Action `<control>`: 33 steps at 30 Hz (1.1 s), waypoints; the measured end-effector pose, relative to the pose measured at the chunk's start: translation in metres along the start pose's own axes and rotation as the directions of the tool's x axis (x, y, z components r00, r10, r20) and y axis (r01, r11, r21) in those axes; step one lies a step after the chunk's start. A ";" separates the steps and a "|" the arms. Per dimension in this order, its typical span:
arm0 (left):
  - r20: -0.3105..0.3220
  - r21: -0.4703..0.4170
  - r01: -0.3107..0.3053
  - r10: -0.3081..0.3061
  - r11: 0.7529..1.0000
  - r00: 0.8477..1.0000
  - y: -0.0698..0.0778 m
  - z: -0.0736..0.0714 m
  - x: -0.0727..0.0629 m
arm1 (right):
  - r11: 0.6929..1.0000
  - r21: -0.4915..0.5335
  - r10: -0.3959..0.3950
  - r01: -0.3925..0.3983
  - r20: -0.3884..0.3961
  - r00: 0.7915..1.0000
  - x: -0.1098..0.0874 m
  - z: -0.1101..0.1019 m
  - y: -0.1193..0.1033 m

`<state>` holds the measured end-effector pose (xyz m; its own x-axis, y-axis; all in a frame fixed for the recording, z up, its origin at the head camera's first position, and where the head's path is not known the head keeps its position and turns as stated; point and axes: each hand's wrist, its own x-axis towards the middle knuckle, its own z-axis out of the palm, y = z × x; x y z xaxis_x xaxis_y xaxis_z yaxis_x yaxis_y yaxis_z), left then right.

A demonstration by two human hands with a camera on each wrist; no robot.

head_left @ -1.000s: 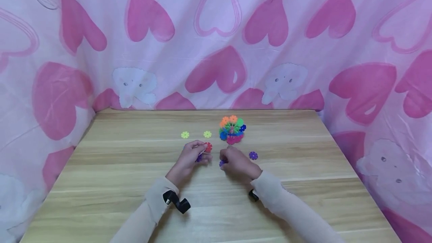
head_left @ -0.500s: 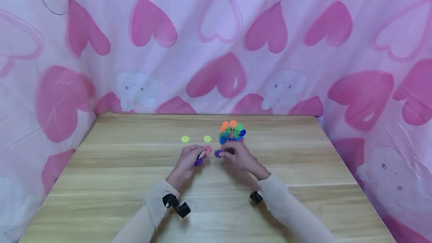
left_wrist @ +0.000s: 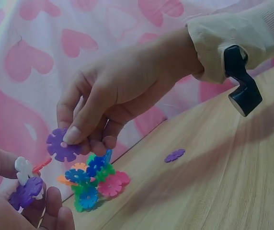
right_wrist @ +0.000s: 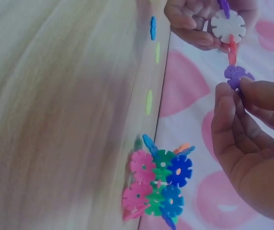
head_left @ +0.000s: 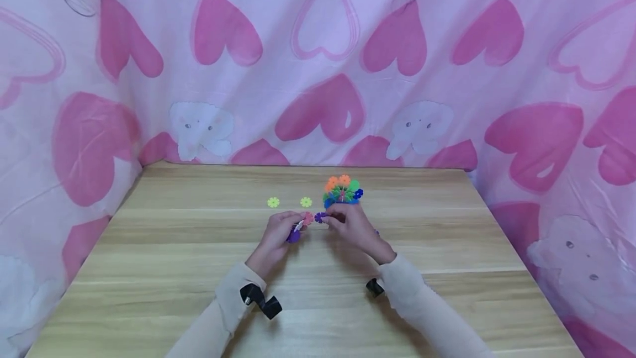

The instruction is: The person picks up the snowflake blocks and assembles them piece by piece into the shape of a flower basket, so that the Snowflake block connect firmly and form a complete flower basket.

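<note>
My left hand point(head_left: 275, 235) holds a small joined piece of plastic snowflake discs: a white disc point(right_wrist: 227, 27), a purple disc point(left_wrist: 26, 192) and a red disc point(right_wrist: 232, 51). My right hand point(head_left: 354, 230) pinches a single purple snowflake disc point(left_wrist: 59, 145) between thumb and fingers. That disc sits level with the red one, close beside its edge in the head view and overlapping its end in the right wrist view. Behind the right hand stands a colourful cluster of joined discs point(right_wrist: 158, 179) in orange, green, blue and pink, its lower part hidden in the head view.
Two yellow discs point(head_left: 273, 202) lie on the wooden table point(head_left: 199, 269) beyond the left hand. A loose purple disc point(left_wrist: 174, 155) rests right of the cluster. A blue disc point(right_wrist: 153, 28) shows in the right wrist view. A pink heart-patterned curtain point(head_left: 318, 26) surrounds the table.
My right hand has lifted the purple disc from near the tabletop and brought it forward, up beside the left hand's piece. The left hand has turned its piece slightly, staying nearly in place.
</note>
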<state>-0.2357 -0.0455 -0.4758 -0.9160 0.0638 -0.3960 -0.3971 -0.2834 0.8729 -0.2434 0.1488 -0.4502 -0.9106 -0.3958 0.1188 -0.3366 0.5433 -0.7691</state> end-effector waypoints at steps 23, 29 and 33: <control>0.164 0.002 0.077 -0.076 0.997 0.984 0.005 -0.017 0.007 | 0.998 0.047 -0.039 0.043 -0.097 0.995 0.006 0.029 0.004; 0.381 0.020 0.136 -0.133 0.991 0.915 0.013 -0.038 0.005 | 0.996 -0.027 -0.079 0.079 0.011 0.997 0.025 0.029 0.000; 0.381 0.007 0.154 -0.145 0.988 0.913 0.019 -0.047 0.003 | 1.000 -0.019 0.010 -0.009 0.045 0.999 0.040 0.032 -0.002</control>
<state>-0.2430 -0.0951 -0.4739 -0.8004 0.4638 -0.3798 -0.5338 -0.2632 0.8036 -0.2717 0.1080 -0.4646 -0.9022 -0.4232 0.0834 -0.3331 0.5608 -0.7579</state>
